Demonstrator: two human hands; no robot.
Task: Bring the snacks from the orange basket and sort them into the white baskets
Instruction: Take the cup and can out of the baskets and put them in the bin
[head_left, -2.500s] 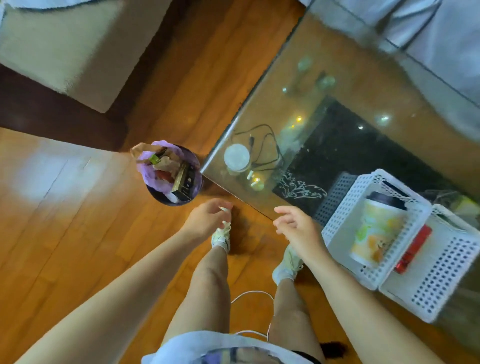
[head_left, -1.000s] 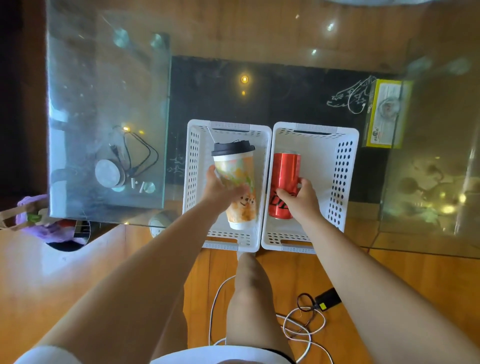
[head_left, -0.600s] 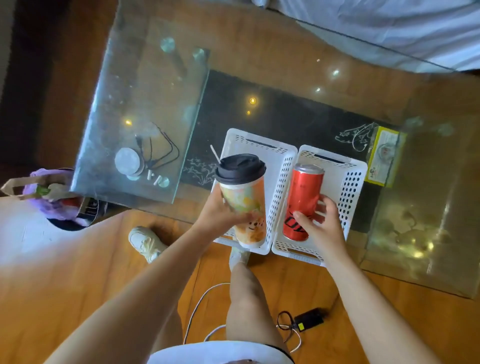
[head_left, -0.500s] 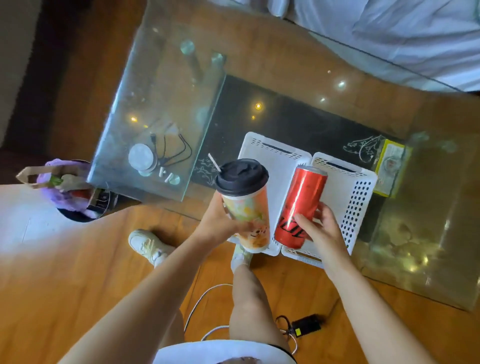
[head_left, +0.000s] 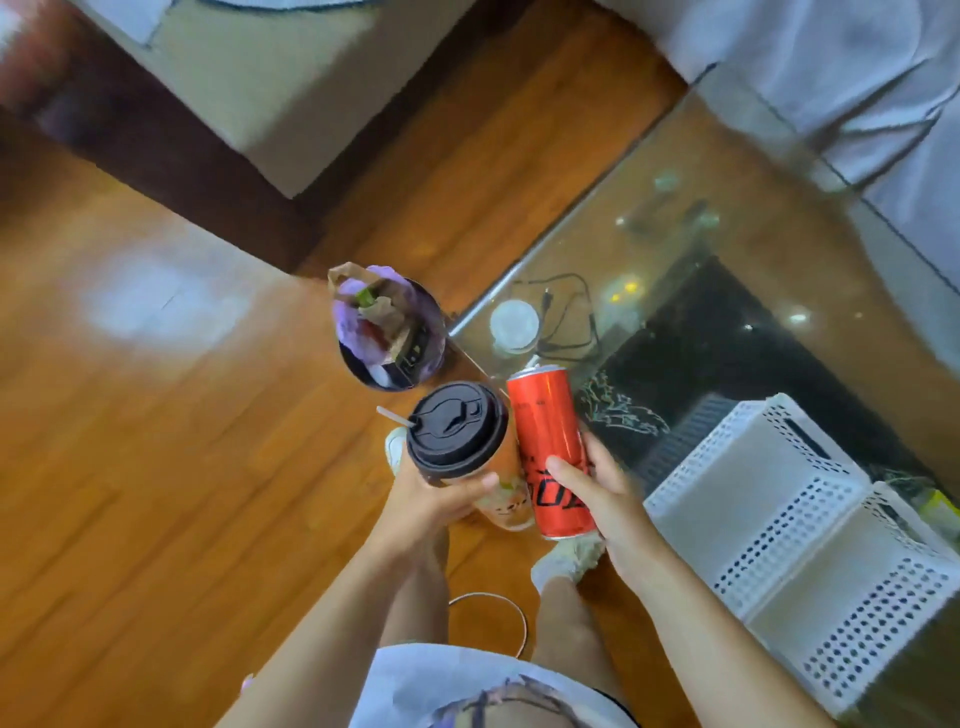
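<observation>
My left hand (head_left: 426, 501) grips a tall printed cup with a black lid (head_left: 456, 431) and a straw. My right hand (head_left: 602, 493) grips a red drink can (head_left: 545, 431). Both are held upright, side by side, over the wooden floor in front of my legs. Two white perforated baskets (head_left: 769, 499) (head_left: 878, 597) stand next to each other on the glass table at the right, and both look empty. The orange basket is not in view.
A round dark bin (head_left: 392, 332) with a purple liner, a paper bag and wrappers stands on the floor by the glass table's corner (head_left: 467, 332). A white round disc with a black cable (head_left: 550, 322) lies on the glass. A white cord loops on the floor (head_left: 498, 608) between my feet.
Both hands lifted the cup and the can out of the white baskets and carried them left, off the table. The view swung left toward the floor and the bin.
</observation>
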